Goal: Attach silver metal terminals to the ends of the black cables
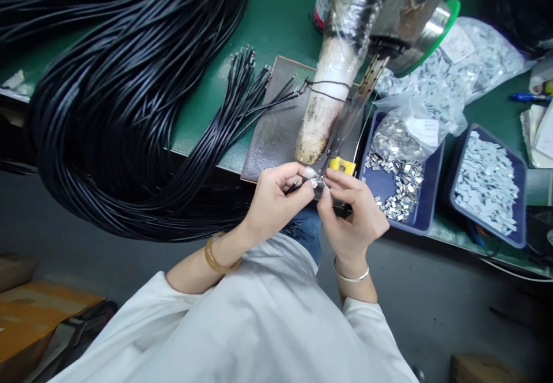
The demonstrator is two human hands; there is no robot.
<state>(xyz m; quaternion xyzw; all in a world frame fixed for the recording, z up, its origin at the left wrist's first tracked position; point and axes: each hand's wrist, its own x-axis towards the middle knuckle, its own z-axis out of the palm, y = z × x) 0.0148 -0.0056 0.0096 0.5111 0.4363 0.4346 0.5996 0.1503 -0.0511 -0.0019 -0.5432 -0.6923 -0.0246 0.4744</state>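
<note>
My left hand (280, 196) pinches the end of a black cable, whose tip shows between thumb and fingers. Close against it, my right hand (352, 207) has its thumb and fingers pressed together at the thin wires by the cable's tip; any smaller part there is too small to name. Both hands meet at the front edge of a dark metal plate (274, 132), just below a white, brown-tipped nozzle (315, 124). A yellow tag (343, 166) lies right behind the fingers. To the left spreads a large bundle of black cables (116, 101).
A blue tray (425, 210) holds small metal pieces and a plastic bag (404, 132). Another blue tray (522, 198) contains pale flat pieces. Behind are larger bags (488, 55) and a green-rimmed reel (449, 26). Cardboard boxes (43, 308) stand at lower left.
</note>
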